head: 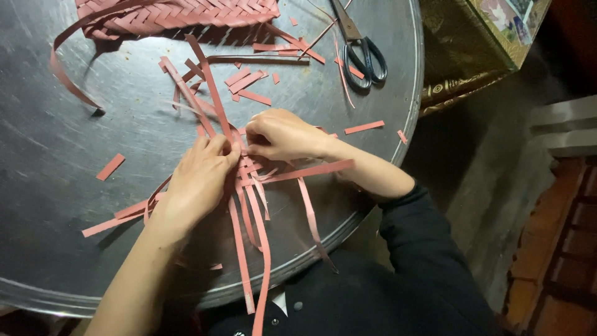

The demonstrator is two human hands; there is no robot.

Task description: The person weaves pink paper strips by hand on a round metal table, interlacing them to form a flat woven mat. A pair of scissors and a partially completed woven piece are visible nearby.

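A loose bundle of long reddish-pink strips (249, 186) lies crossed on a round grey metal tray (56, 143), with ends hanging over the near rim. My left hand (198, 180) presses down on the crossing strips, fingers flat. My right hand (280, 134) pinches strips at the same crossing point, just right of the left fingertips. One strip (208, 84) rises from the crossing toward the far side.
A finished woven reddish mat (180, 15) lies at the tray's far edge with a long strip curling off its left. Black-handled scissors (360, 46) rest at the far right. Short cut scraps (111, 167) are scattered around. A patterned box (479, 37) stands beyond the tray.
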